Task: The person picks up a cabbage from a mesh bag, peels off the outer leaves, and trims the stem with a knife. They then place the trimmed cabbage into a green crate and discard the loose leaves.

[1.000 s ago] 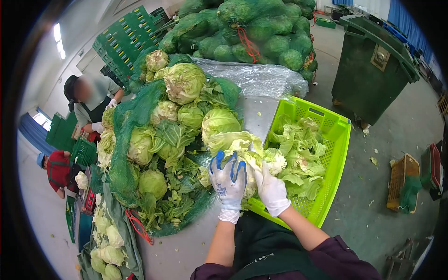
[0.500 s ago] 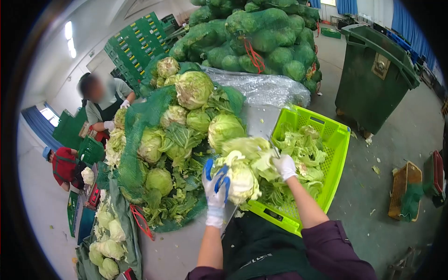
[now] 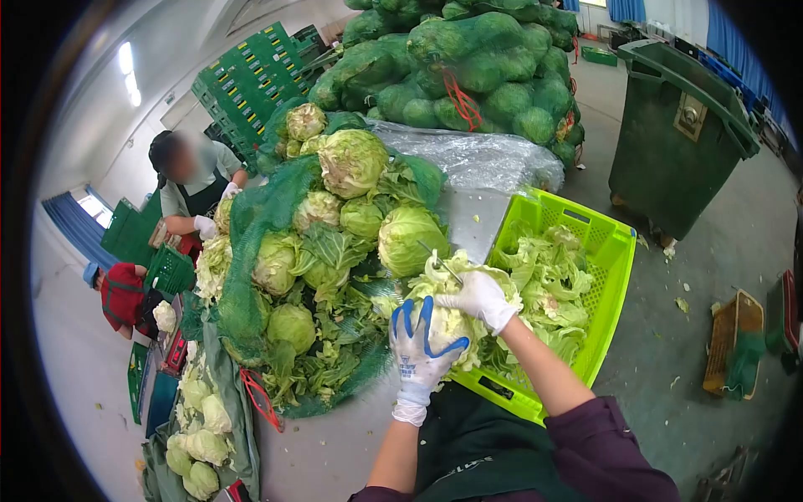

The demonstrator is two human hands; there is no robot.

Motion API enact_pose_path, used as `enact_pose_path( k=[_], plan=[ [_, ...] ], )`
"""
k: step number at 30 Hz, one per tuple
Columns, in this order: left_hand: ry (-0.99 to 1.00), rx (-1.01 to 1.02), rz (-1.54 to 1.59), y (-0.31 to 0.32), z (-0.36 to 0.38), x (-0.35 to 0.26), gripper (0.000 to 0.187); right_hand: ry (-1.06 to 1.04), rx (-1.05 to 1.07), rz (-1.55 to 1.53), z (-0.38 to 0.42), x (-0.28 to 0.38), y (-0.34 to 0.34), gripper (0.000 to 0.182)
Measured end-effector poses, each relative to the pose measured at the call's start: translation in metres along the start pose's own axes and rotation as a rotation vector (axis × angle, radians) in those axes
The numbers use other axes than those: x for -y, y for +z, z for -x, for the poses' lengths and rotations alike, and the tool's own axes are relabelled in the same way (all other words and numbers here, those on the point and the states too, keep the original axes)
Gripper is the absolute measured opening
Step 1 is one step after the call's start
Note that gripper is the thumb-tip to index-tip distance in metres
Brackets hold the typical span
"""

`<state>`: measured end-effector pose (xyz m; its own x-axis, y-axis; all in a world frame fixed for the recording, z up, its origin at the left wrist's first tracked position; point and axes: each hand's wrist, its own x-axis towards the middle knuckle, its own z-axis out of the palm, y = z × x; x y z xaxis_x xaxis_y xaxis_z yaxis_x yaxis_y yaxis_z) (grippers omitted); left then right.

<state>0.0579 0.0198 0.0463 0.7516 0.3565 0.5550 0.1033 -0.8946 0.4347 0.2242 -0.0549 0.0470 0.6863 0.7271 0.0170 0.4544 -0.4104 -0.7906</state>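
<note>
My left hand [image 3: 416, 351], in a white glove with blue fingertips, supports a pale trimmed cabbage [image 3: 447, 325] from its near left side, fingers spread against it. In my white-gloved right hand [image 3: 483, 299] is a knife [image 3: 448, 268], its thin blade pointing up and left over the cabbage's top; the handle is hidden in the fist. A yellow-green crate [image 3: 615, 284] lies just to the right, holding loose cabbage leaves [image 3: 548, 272]. To the left, whole cabbages [image 3: 412, 241] lie among torn leaves and a green net [image 3: 238, 284].
Full net sacks [image 3: 502, 75] are piled behind a plastic-wrapped surface [image 3: 477, 155]. A green wheeled bin [image 3: 669, 142] stands at right, near a brown basket [image 3: 736, 343]. At left are two people [image 3: 196, 171] and trimmed cabbages [image 3: 201, 443] on a green sheet.
My right hand has moved left and inward onto the cabbage's top, bringing the knife over it. The leaf that was swinging beside it is no longer distinct. My left hand has shifted slightly right.
</note>
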Motion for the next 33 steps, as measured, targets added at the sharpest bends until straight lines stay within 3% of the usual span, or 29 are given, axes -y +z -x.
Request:
enact_pose_path(
  k=[3,4,5,7,9,11,13,14,16,17,18,19,20,21,22,23,25,27,29,31,33],
  plan=[
    [0.040,0.004,-0.044,-0.001,0.007,-0.001,0.087,0.043,-0.102,0.261,-0.021,-0.014,0.019,0.048],
    [0.042,0.009,-0.041,-0.002,0.011,-0.001,0.087,0.001,-0.097,0.277,-0.028,-0.028,0.025,0.036],
    [0.071,-0.004,-0.010,-0.002,0.012,0.003,0.086,-0.003,-0.107,0.278,-0.038,-0.047,0.030,0.036],
    [0.095,-0.025,0.035,-0.009,0.026,0.010,0.084,-0.098,-0.330,-0.197,-0.044,-0.085,0.045,0.027],
    [-0.179,-0.120,0.240,-0.012,0.038,0.019,0.086,0.105,-0.427,-0.588,-0.030,-0.103,0.030,0.037],
    [-0.406,-0.284,0.280,-0.019,0.035,0.022,0.087,0.337,-0.428,-0.607,-0.007,-0.108,-0.005,0.039],
    [-0.551,-0.363,0.676,-0.025,0.033,0.037,0.086,0.466,-0.508,-0.081,0.006,-0.136,-0.022,0.048],
    [-0.465,-0.290,0.275,-0.013,0.046,0.075,0.086,0.464,-0.505,-0.080,0.010,-0.137,-0.018,0.048],
    [-0.491,-0.260,0.307,-0.018,0.042,0.054,0.086,0.203,-1.057,0.297,0.026,-0.126,-0.009,0.071],
    [-0.514,-0.225,0.339,-0.022,0.040,0.045,0.087,0.263,-0.881,0.126,0.037,-0.113,-0.004,0.081],
    [-0.495,-0.159,0.077,-0.024,0.039,0.045,0.088,0.320,-0.703,-0.039,0.055,-0.064,-0.009,0.091],
    [-0.501,-0.157,0.078,-0.026,0.036,0.043,0.088,0.303,-0.525,-0.200,0.069,-0.029,-0.005,0.094],
    [-0.509,-0.153,0.081,-0.027,0.030,0.040,0.090,0.004,-0.586,-0.040,0.068,-0.044,0.030,0.097],
    [-0.513,-0.152,0.085,-0.027,0.026,0.039,0.091,0.156,-0.221,-0.187,0.078,-0.009,0.023,0.101],
    [-0.459,-0.144,0.048,-0.024,0.026,0.047,0.082,0.103,-0.152,-0.186,0.079,0.001,0.036,0.104],
    [-0.460,-0.141,0.049,-0.019,0.024,0.050,0.082,0.186,-0.015,-0.165,0.076,0.010,0.043,0.099],
    [-0.399,-0.247,0.678,-0.011,0.018,0.056,0.074,-0.089,-0.116,-0.216,0.060,0.000,0.068,0.089],
    [-0.445,-0.208,0.832,-0.011,0.019,0.071,0.073,0.017,-0.057,-0.447,0.048,-0.009,0.069,0.069],
    [-0.498,-0.176,0.987,-0.017,0.020,0.079,0.073,0.095,-0.139,-0.181,0.036,-0.011,0.052,0.039],
    [-0.574,-0.126,1.224,-0.025,0.017,0.077,0.076,0.061,-0.328,-0.221,0.018,-0.048,0.061,0.032],
    [-0.539,-0.153,1.221,-0.029,0.013,0.073,0.079,0.267,-0.320,-0.304,0.005,-0.095,0.074,0.029]
  ],
)
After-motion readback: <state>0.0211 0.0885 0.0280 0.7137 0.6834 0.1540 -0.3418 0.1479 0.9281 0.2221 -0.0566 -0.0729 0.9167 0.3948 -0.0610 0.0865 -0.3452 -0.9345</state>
